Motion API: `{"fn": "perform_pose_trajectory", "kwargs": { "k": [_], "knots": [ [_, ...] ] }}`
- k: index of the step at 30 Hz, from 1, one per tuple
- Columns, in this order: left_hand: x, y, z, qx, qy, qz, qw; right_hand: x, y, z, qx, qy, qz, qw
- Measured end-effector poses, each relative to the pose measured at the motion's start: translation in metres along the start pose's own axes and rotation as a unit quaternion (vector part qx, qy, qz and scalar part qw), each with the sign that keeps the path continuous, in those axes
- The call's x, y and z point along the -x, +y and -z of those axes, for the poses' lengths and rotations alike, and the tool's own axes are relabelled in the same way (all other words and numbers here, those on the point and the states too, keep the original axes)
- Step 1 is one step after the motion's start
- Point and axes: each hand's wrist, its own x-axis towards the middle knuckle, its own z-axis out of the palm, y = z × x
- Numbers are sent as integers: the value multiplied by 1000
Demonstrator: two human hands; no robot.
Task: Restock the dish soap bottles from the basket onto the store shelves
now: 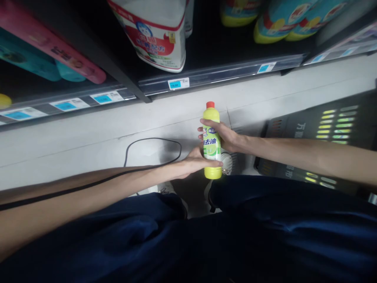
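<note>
Between my two hands is a yellow bottle of dish soap [211, 147] with a red cap, held upright with its label facing me. My left hand [196, 162] grips the lower part, thumb across the front near the base. Higher up, my right hand [223, 133] wraps the bottle from the right, its thumb lying over the shoulder below the cap. The backs of the fingers behind the bottle are partly hidden. Below the bottle, my shoes [168, 189] stand on the floor.
A low shelf [218, 72] with price tags runs across the top. On it stand a large white jug [161, 43], blue-and-yellow bottles [279, 23] and a pink bottle [59, 45]. A grey plastic crate [312, 122] stands right. A black cable [126, 151] loops by my left arm.
</note>
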Motion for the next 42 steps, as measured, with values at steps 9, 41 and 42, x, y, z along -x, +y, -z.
{"fn": "perform_pose_trajectory", "kwargs": {
  "k": [9, 41, 42],
  "knots": [
    [-2, 2, 3, 28, -44, 15, 999, 3, -1, -2, -18, 21, 7, 1000],
    [-8, -1, 21, 43, -240, 35, 969, 0, 5, 11, -30, 12, -27, 999],
    [-8, 0, 21, 36, -241, 36, 969, 0, 5, 12, -40, 8, -31, 999]
  ]
}}
